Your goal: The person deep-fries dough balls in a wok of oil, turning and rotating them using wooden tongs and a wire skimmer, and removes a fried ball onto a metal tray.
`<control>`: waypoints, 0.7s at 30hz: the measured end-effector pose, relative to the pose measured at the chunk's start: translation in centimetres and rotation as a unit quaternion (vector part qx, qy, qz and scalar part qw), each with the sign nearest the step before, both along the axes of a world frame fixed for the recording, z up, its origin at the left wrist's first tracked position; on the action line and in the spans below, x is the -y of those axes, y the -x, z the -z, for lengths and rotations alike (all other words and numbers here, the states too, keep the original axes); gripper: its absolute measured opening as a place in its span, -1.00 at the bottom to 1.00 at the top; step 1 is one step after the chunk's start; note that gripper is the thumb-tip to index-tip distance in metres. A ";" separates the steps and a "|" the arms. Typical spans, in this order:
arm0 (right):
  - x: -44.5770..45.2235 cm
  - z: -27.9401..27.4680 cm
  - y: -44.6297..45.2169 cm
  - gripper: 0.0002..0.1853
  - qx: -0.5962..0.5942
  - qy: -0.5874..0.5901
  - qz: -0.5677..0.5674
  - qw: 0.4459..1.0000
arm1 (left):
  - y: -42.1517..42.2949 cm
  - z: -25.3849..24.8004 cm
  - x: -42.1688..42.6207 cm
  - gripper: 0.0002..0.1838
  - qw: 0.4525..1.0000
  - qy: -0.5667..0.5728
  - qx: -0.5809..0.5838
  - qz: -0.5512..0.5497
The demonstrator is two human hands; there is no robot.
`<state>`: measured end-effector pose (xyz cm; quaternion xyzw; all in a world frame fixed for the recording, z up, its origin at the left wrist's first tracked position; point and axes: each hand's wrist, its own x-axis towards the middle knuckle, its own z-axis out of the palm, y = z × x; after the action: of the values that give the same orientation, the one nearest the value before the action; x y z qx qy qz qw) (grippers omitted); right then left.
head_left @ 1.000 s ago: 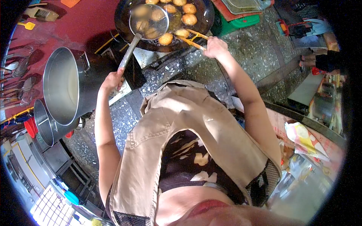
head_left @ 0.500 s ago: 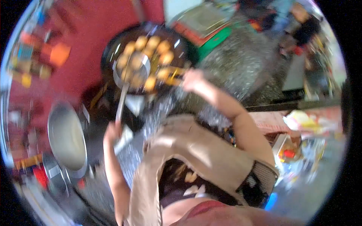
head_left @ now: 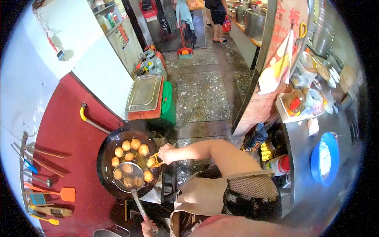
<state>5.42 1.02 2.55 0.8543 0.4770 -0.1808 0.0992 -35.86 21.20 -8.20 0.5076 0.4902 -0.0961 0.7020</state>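
Note:
In the wok [head_left: 103, 173], several golden-brown fried balls [head_left: 143, 149] lie in dark oil. My left hand [head_left: 148, 226] is closed round the handle of a mesh skimmer [head_left: 128, 176]. The skimmer's round mesh lies over the near part of the wok, and some balls show through it. From the right, my right hand [head_left: 167, 154] grips a pair of yellowish tongs [head_left: 157, 160] at the wok's right rim. Their tips are at one ball [head_left: 151, 162]; whether they pinch it I cannot tell.
A green bin [head_left: 169, 103] with a tray [head_left: 145, 93] on top stands beyond the wok. Utensils, including an orange spatula [head_left: 68, 194], hang at left. At right, a counter [head_left: 298, 158] bears a blue basin [head_left: 324, 158]. A person [head_left: 216, 17] stands far down the passage.
My view has swung up and to the right, so the passage and right counter now show. Both hands still hold the skimmer and tongs at the wok.

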 end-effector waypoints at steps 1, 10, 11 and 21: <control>-0.1 0.2 0.1 -0.65 0.005 0.011 -0.002 1.000 | 0.8 0.8 -0.6 -0.81 0.996 0.058 0.061 0.003; -0.8 1.8 -0.2 -0.61 0.017 0.025 0.002 1.000 | -1.7 -0.3 -0.8 -0.83 0.999 -0.032 0.004 0.022; -0.9 1.9 -0.2 -0.61 0.016 0.025 0.006 1.000 | -2.0 -0.5 -0.7 -0.83 0.998 -0.052 -0.013 0.027; -2.0 4.2 -0.3 -0.53 0.025 0.026 0.029 0.999 | -4.0 -1.7 -0.1 -0.72 0.986 -0.133 -0.093 0.029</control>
<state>5.69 2.98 -1.62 0.8694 0.4443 -0.1745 0.1276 -31.87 21.28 -6.55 0.5995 0.5467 -0.0970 0.5765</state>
